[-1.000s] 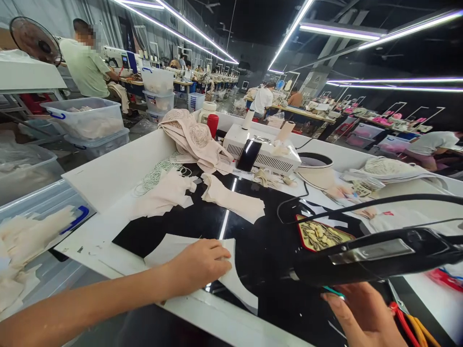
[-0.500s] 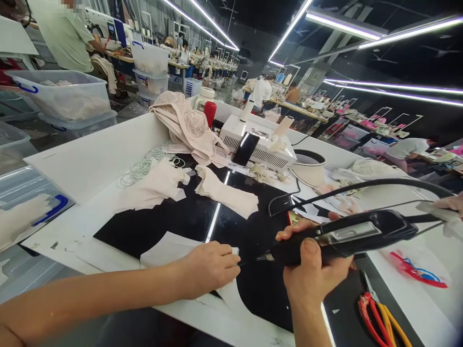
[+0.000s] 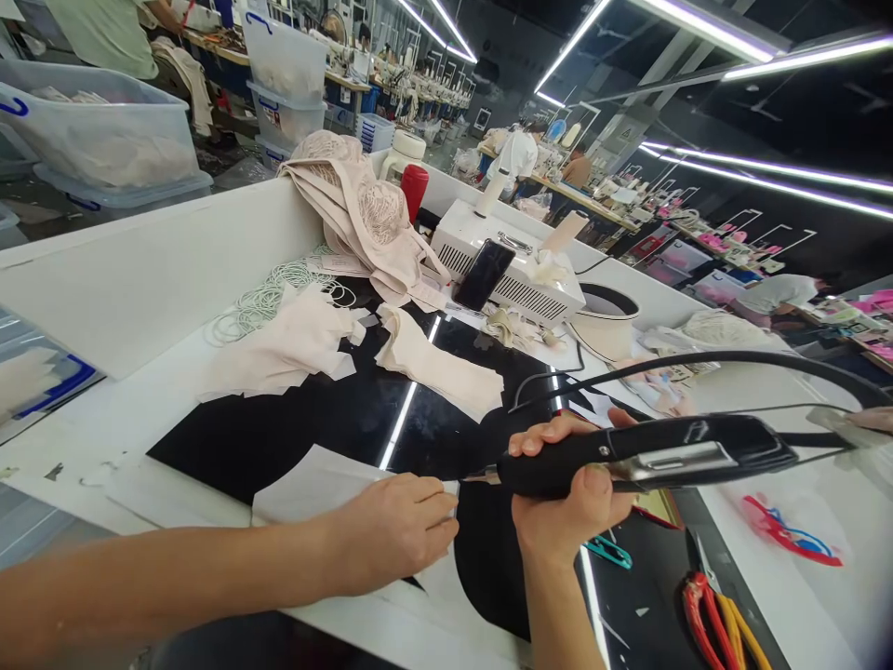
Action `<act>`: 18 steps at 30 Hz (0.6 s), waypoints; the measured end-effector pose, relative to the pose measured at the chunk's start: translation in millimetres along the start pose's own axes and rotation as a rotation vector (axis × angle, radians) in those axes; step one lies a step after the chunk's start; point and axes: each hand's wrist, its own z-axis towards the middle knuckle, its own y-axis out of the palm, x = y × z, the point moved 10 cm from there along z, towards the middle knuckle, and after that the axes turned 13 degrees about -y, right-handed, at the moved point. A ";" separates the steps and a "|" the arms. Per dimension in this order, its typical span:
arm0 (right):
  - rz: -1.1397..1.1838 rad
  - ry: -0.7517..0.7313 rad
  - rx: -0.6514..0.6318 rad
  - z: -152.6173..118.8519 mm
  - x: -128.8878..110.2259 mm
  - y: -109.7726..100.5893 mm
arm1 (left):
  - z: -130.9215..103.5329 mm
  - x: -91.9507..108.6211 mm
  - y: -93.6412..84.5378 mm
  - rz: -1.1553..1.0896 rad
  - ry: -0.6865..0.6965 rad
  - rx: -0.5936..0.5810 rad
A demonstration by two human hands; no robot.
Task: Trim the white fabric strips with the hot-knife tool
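My right hand (image 3: pixel 568 502) is wrapped round a black corded hand tool (image 3: pixel 662 454) with a long silver piece along its side. The tool's narrow metal tip (image 3: pixel 483 475) points left, close to the fingers of my left hand (image 3: pixel 411 521). Those fingers are closed on the right end of a white fabric piece (image 3: pixel 317 479), which lies at the front of a shiny black sheet (image 3: pixel 279 437). Part of the fabric is hidden under my left hand and forearm. From the tool's rear a thick black cable (image 3: pixel 739 358) arches back over the table.
Beige fabric pieces (image 3: pixel 446 368) and a pale stack (image 3: pixel 286 344) lie beyond my hands. Red-handled cutters (image 3: pixel 704 605) and a teal tool (image 3: pixel 610 552) are at right. Farther back are a phone (image 3: pixel 485 274), a white vented box (image 3: pixel 516 270) and beige lace bras (image 3: pixel 363 205).
My right hand has moved the tool left, so its tip is now at my left fingers. The teal tool has come into sight beneath it. The view has shifted slightly.
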 end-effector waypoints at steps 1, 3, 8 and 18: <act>0.006 0.006 -0.003 -0.3 0.5 1.2 | 0.1 -0.2 0.1 -0.002 -0.003 -0.002; 0.007 0.013 -0.012 -0.6 1.1 3.3 | 0.3 -0.4 0.3 -0.006 -0.006 -0.004; 0.005 0.023 -0.024 -0.3 0.1 5.9 | -0.3 -1.0 0.9 -0.002 -0.011 0.016; 0.043 0.046 -0.018 -3.3 0.5 3.9 | 1.5 -2.6 -1.8 -0.019 -0.020 0.017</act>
